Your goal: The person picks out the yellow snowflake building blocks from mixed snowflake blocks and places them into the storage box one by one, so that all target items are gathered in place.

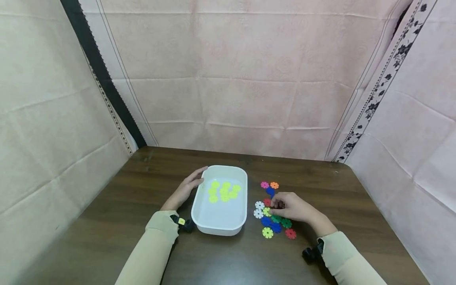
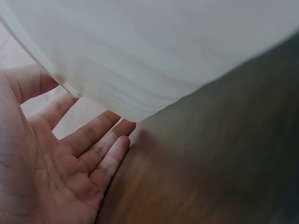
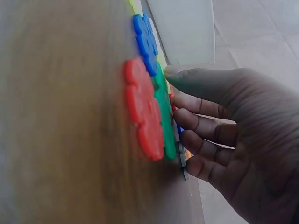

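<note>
A white plastic tub (image 1: 221, 221) holds several yellow-green flower-shaped discs (image 1: 225, 194) on its floor. My left hand (image 1: 185, 192) rests at the tub's far left edge. Its fingers (image 2: 93, 135) are extended along the tub's outer wall, and its thumb tip is hidden behind the rim. To the tub's right, my right hand (image 1: 293, 208) is over a loose group of coloured discs. The thumb is close beside a yellow-green disc (image 1: 266, 211), with a gap between thumb and fingertips. A red disc (image 3: 142, 109) and a green disc (image 3: 164, 116) lie just below that hand.
Around the right hand lie white discs (image 1: 258, 213), blue discs (image 1: 275, 227), a pink disc (image 1: 264, 185), an orange disc (image 1: 274, 185) and another yellow-green disc (image 1: 267, 232). The brown wooden table (image 1: 107, 237) is bordered by hanging pale cloth (image 1: 242, 99) on three sides.
</note>
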Demonstrator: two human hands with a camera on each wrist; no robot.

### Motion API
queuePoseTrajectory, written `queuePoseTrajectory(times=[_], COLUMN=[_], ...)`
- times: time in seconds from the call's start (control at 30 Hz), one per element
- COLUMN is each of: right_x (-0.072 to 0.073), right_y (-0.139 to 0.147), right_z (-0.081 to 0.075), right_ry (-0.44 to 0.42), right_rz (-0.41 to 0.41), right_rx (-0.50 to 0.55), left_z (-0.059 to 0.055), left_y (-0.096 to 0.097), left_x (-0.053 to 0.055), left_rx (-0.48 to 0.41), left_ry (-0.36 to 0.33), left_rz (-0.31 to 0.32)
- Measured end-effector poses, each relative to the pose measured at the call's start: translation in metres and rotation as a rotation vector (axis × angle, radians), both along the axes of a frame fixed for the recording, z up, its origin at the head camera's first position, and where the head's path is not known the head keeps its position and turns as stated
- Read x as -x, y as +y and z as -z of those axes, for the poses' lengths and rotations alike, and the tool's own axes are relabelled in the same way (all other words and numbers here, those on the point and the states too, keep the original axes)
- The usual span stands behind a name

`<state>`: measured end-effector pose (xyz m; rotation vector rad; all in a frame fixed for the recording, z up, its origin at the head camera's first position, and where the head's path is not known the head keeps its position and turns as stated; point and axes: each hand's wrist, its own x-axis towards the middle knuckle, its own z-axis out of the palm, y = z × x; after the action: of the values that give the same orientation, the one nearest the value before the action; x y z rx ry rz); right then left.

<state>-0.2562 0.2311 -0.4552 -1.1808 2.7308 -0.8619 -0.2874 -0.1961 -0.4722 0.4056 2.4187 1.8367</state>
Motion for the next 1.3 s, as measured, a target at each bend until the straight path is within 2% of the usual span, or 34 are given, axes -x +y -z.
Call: queuePoseTrajectory(times=[0.7, 1.3], right_x=[0.0004, -0.0034], right_y=[-0.0017, -0.0034], right_z=[0.0033, -0.0025], right_ry=[-0.031, -0.061], right_rz=[-0.019, -0.031], right_rx=[-0.019, -0.03], left_z=[-0.0022, -0.003], left_y=[0.0002, -0.0011], left_x=[-0.0015, -0.0003], left_rx=[0.008, 0.011], left_ry=[-0.019, -0.02], left_rz=[0.006, 0.008])
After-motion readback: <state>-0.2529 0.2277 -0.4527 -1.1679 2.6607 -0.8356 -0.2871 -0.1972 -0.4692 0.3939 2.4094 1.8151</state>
